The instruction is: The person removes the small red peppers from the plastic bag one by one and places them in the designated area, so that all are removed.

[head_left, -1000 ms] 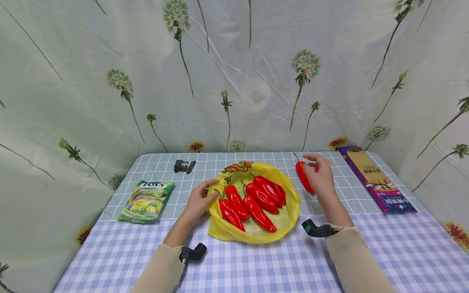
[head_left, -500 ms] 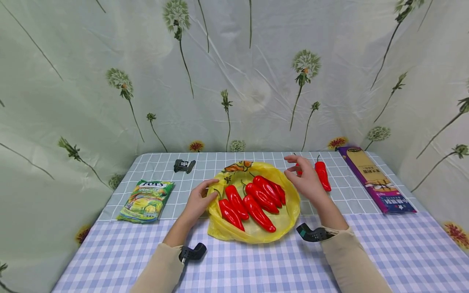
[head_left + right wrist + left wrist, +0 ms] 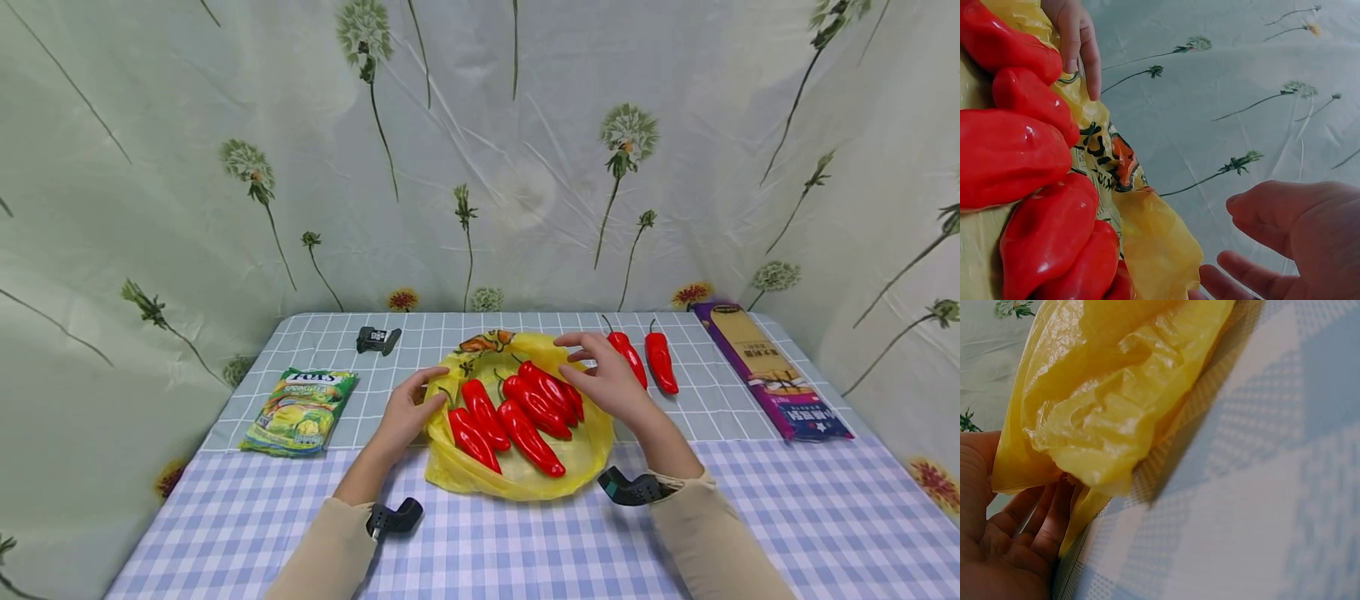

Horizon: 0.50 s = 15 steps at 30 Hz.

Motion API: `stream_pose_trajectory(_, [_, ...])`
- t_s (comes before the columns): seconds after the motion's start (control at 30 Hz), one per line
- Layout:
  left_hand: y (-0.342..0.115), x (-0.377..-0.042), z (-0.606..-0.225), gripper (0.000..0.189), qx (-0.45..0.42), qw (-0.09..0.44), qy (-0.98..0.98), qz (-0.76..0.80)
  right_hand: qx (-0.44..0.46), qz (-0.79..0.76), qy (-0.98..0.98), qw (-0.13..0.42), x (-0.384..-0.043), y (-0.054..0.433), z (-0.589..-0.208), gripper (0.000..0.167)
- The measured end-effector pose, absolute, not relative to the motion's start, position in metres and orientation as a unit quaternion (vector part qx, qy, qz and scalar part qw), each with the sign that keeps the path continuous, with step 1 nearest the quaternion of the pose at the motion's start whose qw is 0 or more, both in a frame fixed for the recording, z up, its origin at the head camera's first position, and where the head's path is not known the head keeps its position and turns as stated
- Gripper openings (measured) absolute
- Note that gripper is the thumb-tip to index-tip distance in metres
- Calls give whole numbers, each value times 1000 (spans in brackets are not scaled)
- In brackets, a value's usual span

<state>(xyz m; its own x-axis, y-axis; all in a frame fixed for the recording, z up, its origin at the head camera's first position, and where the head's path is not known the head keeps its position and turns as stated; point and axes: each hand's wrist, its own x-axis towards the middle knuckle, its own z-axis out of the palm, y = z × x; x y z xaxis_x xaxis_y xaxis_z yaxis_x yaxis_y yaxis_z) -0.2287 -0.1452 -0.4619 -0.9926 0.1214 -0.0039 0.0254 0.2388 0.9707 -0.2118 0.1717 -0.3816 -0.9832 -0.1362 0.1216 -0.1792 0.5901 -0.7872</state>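
A yellow plastic bag (image 3: 517, 487) lies spread with its mouth upward, several red chili peppers (image 3: 532, 437) inside. My left hand (image 3: 405, 408) holds the bag's left rim between thumb and fingers; in the left wrist view the thumb overlaps the yellow film and the fingers (image 3: 1054, 528) curl behind it. Over the bag's right rim is my right hand (image 3: 611, 379), its thumb and fingers apart and holding nothing. In the right wrist view this hand (image 3: 1322, 237) is beside the bag's edge, fingertips right at the film. Two more chili peppers (image 3: 661, 358) lie on the cloth beyond it.
A green candy packet (image 3: 302, 412) lies at the left and a small black device (image 3: 377, 340) at the back. A long purple and tan package (image 3: 768, 367) lies at the far right. Behind the table hangs a dandelion-print curtain (image 3: 525, 167).
My right hand has moved left, away from the two peppers on the cloth, to the bag's right rim. The left hand and the peppers in the bag stay where they were.
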Motion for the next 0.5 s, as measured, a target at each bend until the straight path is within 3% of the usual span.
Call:
stream_pose_trajectory(0.33, [-144,-226,-460,42,42,42,790,611,122,430,-894,32,-209,165,-380,40])
stream_pose_trajectory(0.5, [-144,-226,-460,42,38,43,791,609,157,436,-886,5,-208,163,-383,42])
